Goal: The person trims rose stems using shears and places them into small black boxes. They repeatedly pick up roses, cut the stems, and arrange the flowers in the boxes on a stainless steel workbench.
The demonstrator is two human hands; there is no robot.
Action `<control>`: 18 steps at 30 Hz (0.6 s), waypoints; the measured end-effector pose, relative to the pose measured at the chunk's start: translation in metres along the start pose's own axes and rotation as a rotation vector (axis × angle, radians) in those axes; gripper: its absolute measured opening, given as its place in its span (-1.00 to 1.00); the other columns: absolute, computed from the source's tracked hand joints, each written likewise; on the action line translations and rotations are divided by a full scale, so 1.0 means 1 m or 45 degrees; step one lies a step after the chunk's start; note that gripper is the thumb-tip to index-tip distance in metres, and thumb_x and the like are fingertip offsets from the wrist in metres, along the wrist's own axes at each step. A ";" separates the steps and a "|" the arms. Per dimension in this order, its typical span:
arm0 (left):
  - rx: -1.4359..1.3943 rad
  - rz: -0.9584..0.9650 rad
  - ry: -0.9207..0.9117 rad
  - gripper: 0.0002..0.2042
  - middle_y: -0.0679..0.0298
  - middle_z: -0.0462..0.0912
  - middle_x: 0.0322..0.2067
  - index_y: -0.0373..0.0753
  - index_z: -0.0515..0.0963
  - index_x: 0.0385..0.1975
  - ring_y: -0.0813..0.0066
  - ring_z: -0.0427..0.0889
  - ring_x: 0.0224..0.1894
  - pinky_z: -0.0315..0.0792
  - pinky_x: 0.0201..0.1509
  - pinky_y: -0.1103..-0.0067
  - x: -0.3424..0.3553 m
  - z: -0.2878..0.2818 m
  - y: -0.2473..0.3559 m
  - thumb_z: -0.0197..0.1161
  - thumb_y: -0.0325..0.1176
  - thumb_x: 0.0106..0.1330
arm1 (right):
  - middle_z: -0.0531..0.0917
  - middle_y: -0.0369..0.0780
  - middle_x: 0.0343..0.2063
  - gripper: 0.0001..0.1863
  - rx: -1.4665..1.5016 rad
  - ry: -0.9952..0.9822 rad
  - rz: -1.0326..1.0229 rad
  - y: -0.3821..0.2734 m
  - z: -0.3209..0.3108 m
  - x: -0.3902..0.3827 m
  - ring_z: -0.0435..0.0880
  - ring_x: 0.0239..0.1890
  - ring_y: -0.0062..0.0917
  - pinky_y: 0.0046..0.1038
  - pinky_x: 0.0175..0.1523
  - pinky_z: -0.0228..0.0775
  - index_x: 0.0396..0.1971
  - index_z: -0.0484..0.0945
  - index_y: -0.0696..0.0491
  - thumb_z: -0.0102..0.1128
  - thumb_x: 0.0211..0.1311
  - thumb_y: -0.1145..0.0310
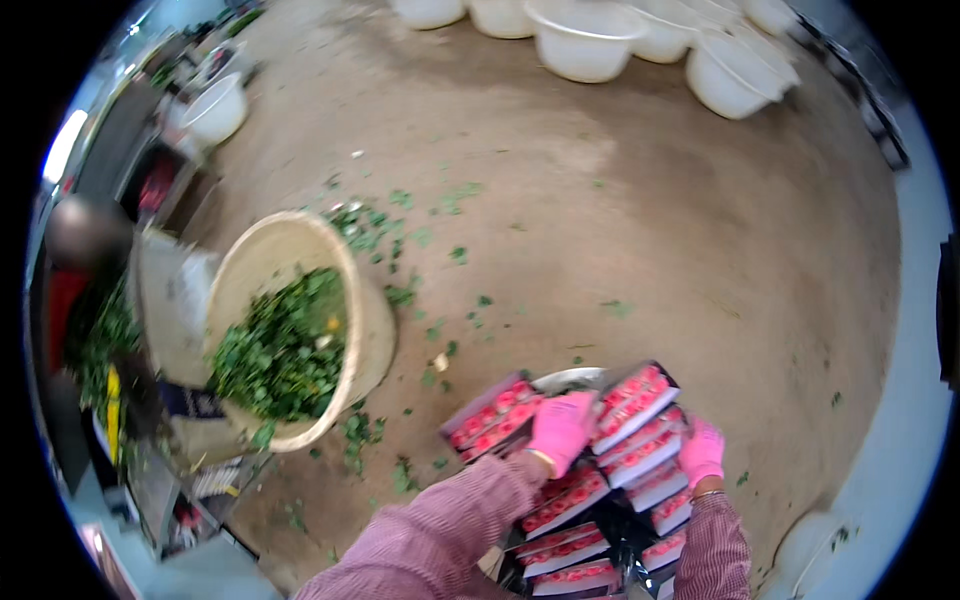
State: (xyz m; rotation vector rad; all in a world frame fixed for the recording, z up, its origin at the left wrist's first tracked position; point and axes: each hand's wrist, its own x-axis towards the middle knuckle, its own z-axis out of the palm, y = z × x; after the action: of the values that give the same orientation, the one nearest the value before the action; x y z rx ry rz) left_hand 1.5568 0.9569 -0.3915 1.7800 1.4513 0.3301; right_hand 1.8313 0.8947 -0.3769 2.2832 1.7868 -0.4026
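A: Bundles (620, 450) of pink and red blooms, wrapped in white sleeves with dark edges, stacked in rows at the lower middle of the view. Flat rectangular faces, blooms packed tight and level.

B: Held how?

A: Left hand (560, 428) in a pink glove, laid on top between two upper bundles, fingers together and curled down over an edge. Right hand (702, 452) also pink-gloved, pressed against the stack's right side, fingers together; whether clamped or just resting, cannot tell.

B: Sleeves?

A: Striped pinkish-mauve, coming in from the lower edge.

B: Under the stack?

A: A bit of a white rim (570, 377) showing just behind the top bundles, touching them. Dark wrapping lower down among the rows.

B: And around?

A: Brown floor (650, 220), scattered with green leaf scraps (400, 250), thickest to the left. Well apart on the left, a big cream tub (375, 330), tilted toward the camera, half full of chopped green leaves (285, 350). Beside it, more greenery and blurred clutter at the far left edge.

B: Farther off?

A: White buckets (585, 40) in a row along the top edge, another white one (215, 110) at upper left. A pale rounded shape (805, 545) at the lower right, too cropped to tell.
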 end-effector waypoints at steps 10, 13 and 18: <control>0.175 0.374 0.775 -0.44 0.02 0.37 0.21 -0.32 0.30 0.27 0.11 0.31 0.31 0.12 0.42 0.24 -0.181 -0.037 0.028 0.17 -0.28 0.25 | 0.50 0.05 0.13 -0.46 0.772 0.138 -0.186 -0.051 -0.071 -0.080 0.46 0.22 -0.19 -0.28 0.33 0.22 0.21 0.32 0.28 0.15 0.28 0.40; 0.027 0.269 0.336 -0.44 0.07 0.37 0.24 -0.25 0.30 0.28 0.16 0.32 0.32 0.09 0.44 0.24 -0.324 -0.057 0.027 0.16 -0.29 0.26 | 0.56 0.02 0.07 -0.60 0.654 -0.196 -0.465 -0.075 -0.086 -0.154 0.52 0.16 -0.30 -0.41 0.25 0.30 0.14 0.41 0.27 0.01 0.35 0.42; -0.209 -0.654 -0.428 -0.52 0.02 0.55 0.07 -0.17 0.45 0.16 0.10 0.50 0.16 0.31 0.28 0.33 -0.509 -0.079 -0.040 0.11 -0.16 0.24 | 0.58 -0.03 0.03 -0.63 0.308 -0.673 -0.707 -0.067 -0.090 -0.208 0.52 0.11 -0.30 -0.38 0.23 0.31 0.10 0.45 0.22 0.01 0.32 0.44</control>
State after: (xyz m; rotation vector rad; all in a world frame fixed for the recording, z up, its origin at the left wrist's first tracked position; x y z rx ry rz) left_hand 1.3210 0.5269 -0.2287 1.2065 1.5202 -0.1106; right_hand 1.7266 0.7507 -0.2214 1.5347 2.1093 -1.2397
